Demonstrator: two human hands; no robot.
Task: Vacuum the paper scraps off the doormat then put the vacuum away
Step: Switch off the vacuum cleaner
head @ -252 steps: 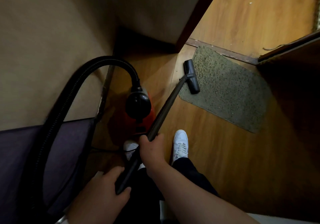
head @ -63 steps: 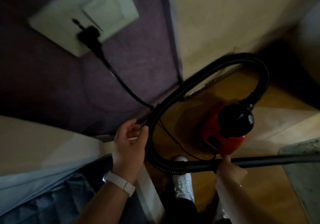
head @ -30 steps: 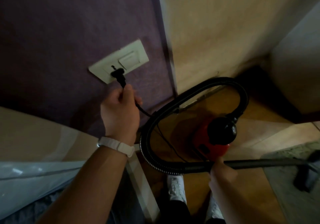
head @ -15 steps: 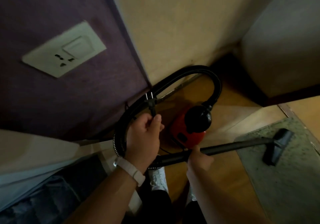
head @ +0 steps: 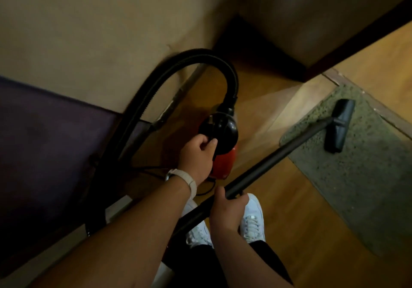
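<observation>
Floor (head: 289, 209): wood planks in a dim corner, with a beige wall on one side and a purple panel lower left. The head cam is the only view.
Doormat (head: 367, 176): greenish, lying flat off to the right by the doorway strip. I can't spot any paper scraps on it, but it's dark enough that tiny bits could hide.
Vacuum (head: 223, 160): little red canister with a black top, parked on the floor near the wall, just ahead of the person's feet. Its hose (head: 200, 53) arches up and loops back round.
Nozzle (head: 340, 125): resting on the doormat, with the wand (head: 278, 154) slanting back toward the person.
Right hand (head: 227, 212): wrapped round the wand. I'd guess that's just to stop it flopping while the other hand is busy.
Left hand (head: 196, 154): fingers curled, pinching what looks like the plug (head: 210, 120), prongs up, right over the vacuum's black top.
Cord (head: 151, 168): trails along the floor under that wrist.
Stage: looks to me like the cleaning is done and it's pack-up time, with the cord needing stowing first.
Watch out: loose cord near the sneakers (head: 253, 218) could snag.
</observation>
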